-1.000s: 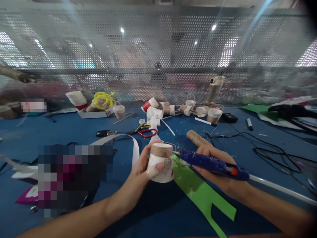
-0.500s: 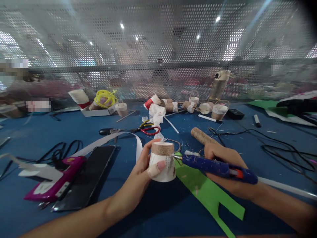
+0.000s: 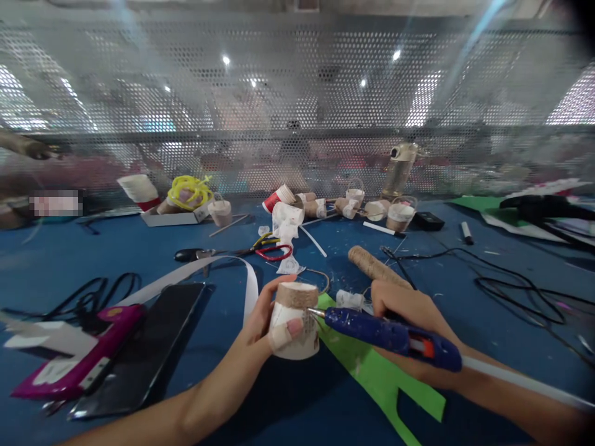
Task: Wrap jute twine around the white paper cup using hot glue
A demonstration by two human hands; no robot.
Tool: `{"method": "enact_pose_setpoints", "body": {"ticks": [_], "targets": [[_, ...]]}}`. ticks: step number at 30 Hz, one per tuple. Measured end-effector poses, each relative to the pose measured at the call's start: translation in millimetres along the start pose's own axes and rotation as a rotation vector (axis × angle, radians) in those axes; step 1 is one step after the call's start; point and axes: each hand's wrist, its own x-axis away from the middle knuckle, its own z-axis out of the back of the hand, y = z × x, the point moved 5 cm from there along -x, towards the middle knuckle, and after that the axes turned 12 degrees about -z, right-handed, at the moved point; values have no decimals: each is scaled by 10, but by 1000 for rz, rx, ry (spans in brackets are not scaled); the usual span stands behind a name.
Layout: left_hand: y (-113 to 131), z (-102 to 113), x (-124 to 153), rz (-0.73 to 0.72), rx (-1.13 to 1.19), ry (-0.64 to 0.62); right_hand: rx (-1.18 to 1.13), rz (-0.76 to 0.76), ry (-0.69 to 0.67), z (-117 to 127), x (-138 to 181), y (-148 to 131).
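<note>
My left hand [image 3: 264, 322] is wrapped round a small upturned white paper cup [image 3: 297, 331] with a band of brown twine round its top. A bandaged thumb presses on the cup's front. My right hand [image 3: 411, 316] grips a blue glue gun [image 3: 395, 334]; its metal nozzle touches the cup's right side just under the twine band. A white glue stick [image 3: 525, 384] sticks out of the gun's back. Both hands hover over the blue table [image 3: 288, 409], above a green paper cut-out [image 3: 376, 371].
A twine roll [image 3: 374, 266] lies behind my right hand. Scissors [image 3: 267, 249] and pliers lie mid-table. Several decorated cups [image 3: 400, 217] stand at the back by the perforated screen [image 3: 297, 111]. A phone [image 3: 149, 347], a magenta glue gun [image 3: 79, 365] and cables [image 3: 515, 285] flank the sides.
The cup and glue gun have shifted slightly down and left in view; the nozzle stays against the cup's side. Both grips are unchanged.
</note>
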Motion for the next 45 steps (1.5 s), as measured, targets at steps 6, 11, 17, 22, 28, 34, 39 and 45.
{"method": "enact_pose_setpoints", "body": {"ticks": [6,11,17,22,28,34,39,45], "targets": [[32,-3,5,20,16,8,46,-22,15,-8,-8,23],[99,-14,45,54,39,124,73,-41,17,-25,-26,51],[93,-26,12,60,123,44,106,-10,21,-11,-15,4],[80,-19,-11,27,131,9,101,23,23,-30,-8,-20],[65,-55,-24,45,208,-46,15,9,-19,-88,-46,91],[48,-20,-13,92,209,14,-49,-13,-75,-108,-93,199],[11,10,-37,134,258,-20,-88,-64,-99,-131,-97,219],[-1,33,-51,175,303,2,-112,-144,-107,-122,-99,206]]}}
